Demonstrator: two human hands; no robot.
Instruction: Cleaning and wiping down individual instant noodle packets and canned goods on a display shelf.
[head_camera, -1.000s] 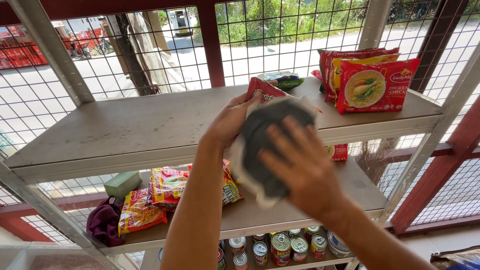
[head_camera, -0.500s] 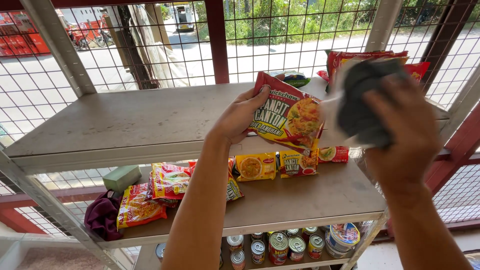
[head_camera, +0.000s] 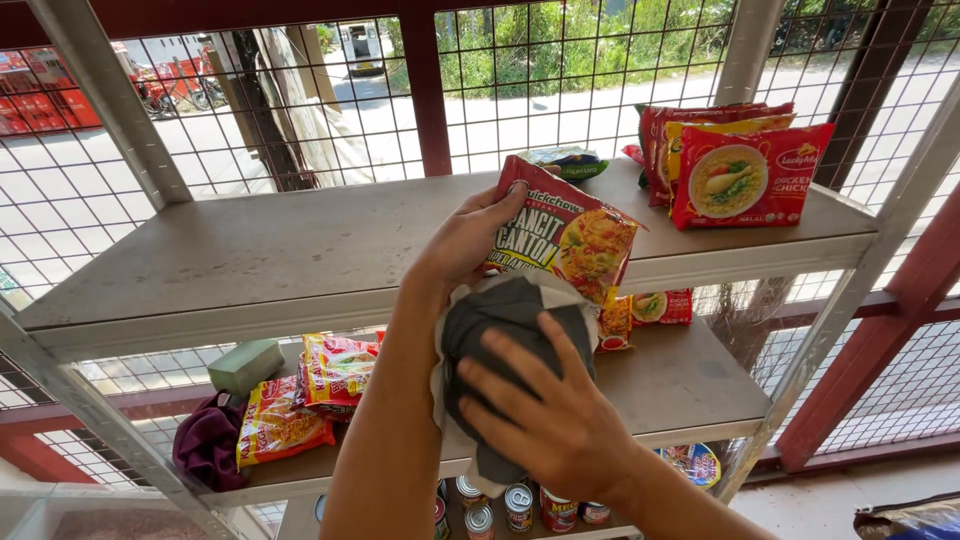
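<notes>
I'm holding a red and yellow noodle packet (head_camera: 565, 232) in my left hand (head_camera: 465, 240). Red packets (head_camera: 740, 165) stand at the top shelf's right end; yellow-red ones (head_camera: 300, 395) lie below, cans (head_camera: 520, 505) lowest.

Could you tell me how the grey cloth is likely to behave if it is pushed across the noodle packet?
The cloth looks floppy: it bunches and folds under the right hand. It probably weighs little, since spread fingers alone hold it. The noodle packet, pinched at one edge by the left hand, looks glossy, so the cloth may slide easily over it.
</notes>
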